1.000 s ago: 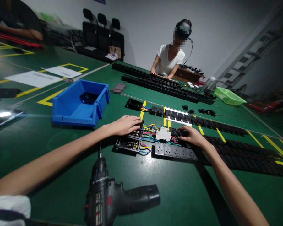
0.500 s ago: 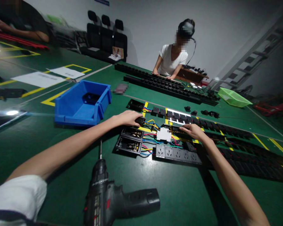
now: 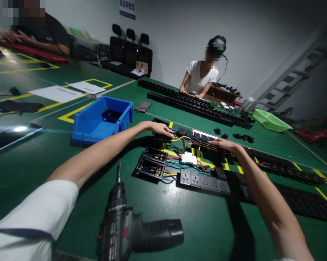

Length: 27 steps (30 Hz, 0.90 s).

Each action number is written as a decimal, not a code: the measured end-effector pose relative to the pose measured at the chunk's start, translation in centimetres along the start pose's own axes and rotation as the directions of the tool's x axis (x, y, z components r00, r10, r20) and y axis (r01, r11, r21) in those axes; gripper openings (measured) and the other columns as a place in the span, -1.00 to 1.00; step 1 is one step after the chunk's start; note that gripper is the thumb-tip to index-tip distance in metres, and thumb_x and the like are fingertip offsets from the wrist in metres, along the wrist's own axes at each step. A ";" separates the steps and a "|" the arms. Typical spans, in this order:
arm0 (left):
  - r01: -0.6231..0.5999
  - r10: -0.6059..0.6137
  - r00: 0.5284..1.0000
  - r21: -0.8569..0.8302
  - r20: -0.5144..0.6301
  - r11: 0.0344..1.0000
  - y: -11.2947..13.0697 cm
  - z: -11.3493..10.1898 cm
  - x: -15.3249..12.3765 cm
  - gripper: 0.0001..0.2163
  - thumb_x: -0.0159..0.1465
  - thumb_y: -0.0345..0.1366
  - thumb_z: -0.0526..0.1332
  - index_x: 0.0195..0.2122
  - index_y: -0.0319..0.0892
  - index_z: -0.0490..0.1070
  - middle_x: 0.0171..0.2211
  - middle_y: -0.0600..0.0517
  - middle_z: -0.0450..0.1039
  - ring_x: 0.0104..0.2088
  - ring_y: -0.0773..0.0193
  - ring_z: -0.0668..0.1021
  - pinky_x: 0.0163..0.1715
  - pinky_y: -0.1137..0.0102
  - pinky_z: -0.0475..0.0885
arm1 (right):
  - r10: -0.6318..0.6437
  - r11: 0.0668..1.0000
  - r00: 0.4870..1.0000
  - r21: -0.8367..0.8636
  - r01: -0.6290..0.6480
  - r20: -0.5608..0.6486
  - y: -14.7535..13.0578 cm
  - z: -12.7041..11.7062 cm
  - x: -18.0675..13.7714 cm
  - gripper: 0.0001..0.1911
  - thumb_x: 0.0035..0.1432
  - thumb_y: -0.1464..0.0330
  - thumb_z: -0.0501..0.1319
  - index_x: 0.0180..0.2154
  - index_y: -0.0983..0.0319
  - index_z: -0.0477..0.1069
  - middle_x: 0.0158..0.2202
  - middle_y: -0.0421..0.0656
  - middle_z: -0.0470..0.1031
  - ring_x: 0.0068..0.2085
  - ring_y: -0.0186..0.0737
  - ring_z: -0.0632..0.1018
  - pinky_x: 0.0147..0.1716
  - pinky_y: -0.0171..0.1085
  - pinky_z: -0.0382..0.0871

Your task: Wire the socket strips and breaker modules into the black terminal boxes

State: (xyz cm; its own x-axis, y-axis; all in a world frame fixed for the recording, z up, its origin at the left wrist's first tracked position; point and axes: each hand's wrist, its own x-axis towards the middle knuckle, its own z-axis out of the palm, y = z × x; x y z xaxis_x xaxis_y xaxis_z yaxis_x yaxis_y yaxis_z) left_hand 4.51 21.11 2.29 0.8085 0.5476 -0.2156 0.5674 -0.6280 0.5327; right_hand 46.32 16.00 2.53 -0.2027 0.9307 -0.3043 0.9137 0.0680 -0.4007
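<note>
Left hand (image 3: pixel 162 129) and right hand (image 3: pixel 225 144) have both shifted farther out across the counter (image 3: pixel 207 224) since the earlier frames, taking a long socket strip (image 3: pixel 294 172) with them, so that yellow tape (image 3: pixel 225 164) now shows between it and the nearer strip (image 3: pixel 204 180). The left fingers curl over the end box (image 3: pixel 160 138) of the moved strip and appear to grip it; the right fingers pinch its edge farther along, though the thumb's hold underneath is too hidden to judge. That strip lies just beside the far row of sockets (image 3: pixel 189 133), with copper-coloured lines showing along its length, and it runs well past the right hand.

A move like this seems to call for both hands travelling together, so the loose wires (image 3: pixel 183 138) between box and sockets are neither pulled nor folded under. Because so much length trails beyond the right hand, a hold nearer the middle would probably stop the tail from sagging or dragging. Keeping the strip clear of the white breaker (image 3: pixel 189 158) and its leads matters too, since those could snag.

Two uncovered boxes (image 3: pixel 151 169) sit wired up on the near side. A drill (image 3: pixel 122 217) lies closest to the wearer, apart from the strips, and a blue bin (image 3: pixel 98 125) stands left of the left hand. Across the counter, a co-worker (image 3: pixel 201 78) leans over long black strips.
</note>
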 end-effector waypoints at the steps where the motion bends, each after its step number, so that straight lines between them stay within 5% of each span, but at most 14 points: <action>1: -0.005 0.005 1.000 -0.019 0.004 1.000 0.1 -0.1 0.2 -0.36 0.24 0.21 0.07 0.10 -0.22 0.48 0.09 -0.08 0.48 -0.01 0.10 0.50 -0.03 0.41 0.33 | 0.005 1.000 1.000 0.010 -0.005 -0.003 0.0 0.0 0.2 -0.26 0.01 -0.30 0.09 -0.39 0.27 0.51 -0.40 -0.10 0.50 -0.38 -0.16 0.42 -0.33 -0.21 0.33; 6: -0.005 0.008 0.999 -0.080 0.033 0.997 0.7 -0.6 0.6 -0.41 0.21 0.15 0.14 0.06 -0.21 0.51 0.10 -0.07 0.47 0.00 0.14 0.47 -0.02 0.42 0.31 | 0.036 0.999 0.998 0.014 -0.036 -0.051 0.6 0.7 1.0 -0.33 0.07 -0.24 0.10 -0.41 0.27 0.46 -0.50 -0.13 0.43 -0.39 -0.18 0.42 -0.32 -0.22 0.33; 11: 0.044 -0.040 0.997 -0.051 0.071 0.998 1.8 -0.7 0.8 -0.47 0.14 0.16 0.18 -0.20 -0.22 0.62 -0.29 -0.02 0.57 -0.29 0.23 0.48 -0.25 0.42 0.33 | 0.046 0.999 0.996 -0.003 -0.046 -0.080 1.7 1.4 1.8 -0.43 0.25 -0.09 0.08 -0.40 0.30 0.37 -0.51 -0.24 0.33 -0.48 -0.36 0.36 -0.38 -0.30 0.30; 17: 0.107 -0.109 0.994 0.080 0.018 0.991 2.1 0.0 2.8 -0.55 -0.06 0.12 0.34 -0.55 -0.26 0.50 -0.64 0.05 0.30 -0.55 0.32 0.32 -0.48 0.39 0.15 | 0.023 1.000 0.995 -0.017 -0.025 -0.099 2.8 2.1 2.7 -0.53 0.33 0.03 0.08 -0.34 0.32 0.37 -0.43 -0.23 0.36 -0.42 -0.37 0.40 -0.35 -0.31 0.35; 27: 0.067 -0.063 0.997 0.152 -0.033 0.986 2.0 0.5 2.3 -0.52 -0.06 0.12 0.33 -0.32 -0.23 0.54 -0.54 0.06 0.42 -0.47 0.28 0.38 -0.44 0.43 0.18 | -0.009 1.000 0.994 -0.019 0.007 -0.112 3.8 2.3 3.1 -0.56 0.34 0.06 0.09 -0.28 0.32 0.39 -0.36 -0.21 0.39 -0.36 -0.33 0.44 -0.30 -0.28 0.38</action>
State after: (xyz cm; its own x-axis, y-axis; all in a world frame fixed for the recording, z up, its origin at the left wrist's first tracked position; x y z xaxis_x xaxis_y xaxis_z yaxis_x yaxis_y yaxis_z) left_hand 7.61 20.80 2.44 0.7656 0.6041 -0.2213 0.6376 -0.6664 0.3866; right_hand 48.36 18.35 -1.98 -0.1707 0.9643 -0.2022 0.9188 0.0817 -0.3861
